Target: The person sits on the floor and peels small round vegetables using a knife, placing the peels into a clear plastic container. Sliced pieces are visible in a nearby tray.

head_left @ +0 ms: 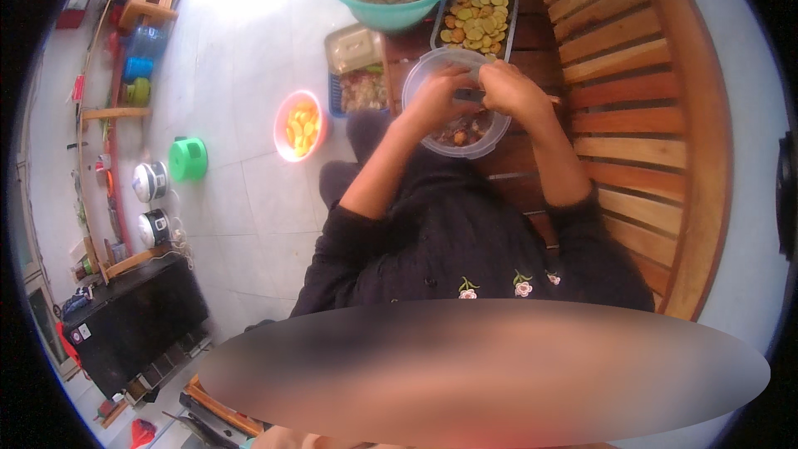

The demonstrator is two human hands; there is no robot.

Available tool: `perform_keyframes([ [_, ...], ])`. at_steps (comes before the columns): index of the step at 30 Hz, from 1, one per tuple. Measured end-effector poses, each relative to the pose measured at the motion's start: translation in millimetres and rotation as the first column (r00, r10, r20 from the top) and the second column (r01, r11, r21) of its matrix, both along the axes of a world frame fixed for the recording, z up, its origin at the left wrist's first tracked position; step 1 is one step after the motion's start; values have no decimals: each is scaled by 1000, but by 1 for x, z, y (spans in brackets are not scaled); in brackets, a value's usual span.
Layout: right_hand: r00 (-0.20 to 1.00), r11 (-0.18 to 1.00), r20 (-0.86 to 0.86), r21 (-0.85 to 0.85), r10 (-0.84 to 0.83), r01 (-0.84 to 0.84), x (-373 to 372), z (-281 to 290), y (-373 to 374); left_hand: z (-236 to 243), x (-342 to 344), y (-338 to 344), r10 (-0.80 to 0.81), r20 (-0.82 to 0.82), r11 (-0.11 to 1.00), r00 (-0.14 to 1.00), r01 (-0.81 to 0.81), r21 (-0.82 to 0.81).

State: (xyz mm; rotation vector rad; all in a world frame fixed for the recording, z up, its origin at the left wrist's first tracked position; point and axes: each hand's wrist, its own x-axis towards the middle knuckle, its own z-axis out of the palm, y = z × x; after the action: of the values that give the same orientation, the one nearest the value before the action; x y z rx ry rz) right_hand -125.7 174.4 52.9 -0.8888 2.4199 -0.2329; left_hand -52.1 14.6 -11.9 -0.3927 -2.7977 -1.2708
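Note:
A round translucent plastic bowl (465, 151) sits in front of my lap on the wooden bench, with dark brown and reddish food pieces (464, 130) in its near part. My left hand (439, 100) is over its left side, fingers curled inward. Close by on the right, my right hand (510, 90) is closed above the bowl. Something dark and narrow lies between the two hands, and a small brownish tip (554, 99) shows beyond the right wrist; what either hand holds cannot be made out. Behind the bowl stands a metal tray (510, 32) of yellow sliced pieces.
A teal basin (366, 15) of greyish strands stands at the far end. Left of the bowl are a blue basket (335, 100) with food, a beige lid (353, 51) and a pink bowl (281, 135) of orange pieces. A slatted wooden backrest (636, 112) rises on the right.

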Motion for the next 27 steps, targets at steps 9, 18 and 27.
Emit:
perform_keyframes([
  [9, 968, 985, -227, -159, -104, 69, 13, 7, 37, -16, -12, -8, -103, -60, 993, 993, 100, -56],
  [18, 979, 923, -46, -345, -200, 172, 22, 25, 89, -65, -25, 13, 32, 370, 913, 928, 123, -388],
  [27, 857, 713, 306, -475, -415, 515, 42, -9, 77, -76, -26, 45, -37, 475, 950, 879, 178, -256],
])
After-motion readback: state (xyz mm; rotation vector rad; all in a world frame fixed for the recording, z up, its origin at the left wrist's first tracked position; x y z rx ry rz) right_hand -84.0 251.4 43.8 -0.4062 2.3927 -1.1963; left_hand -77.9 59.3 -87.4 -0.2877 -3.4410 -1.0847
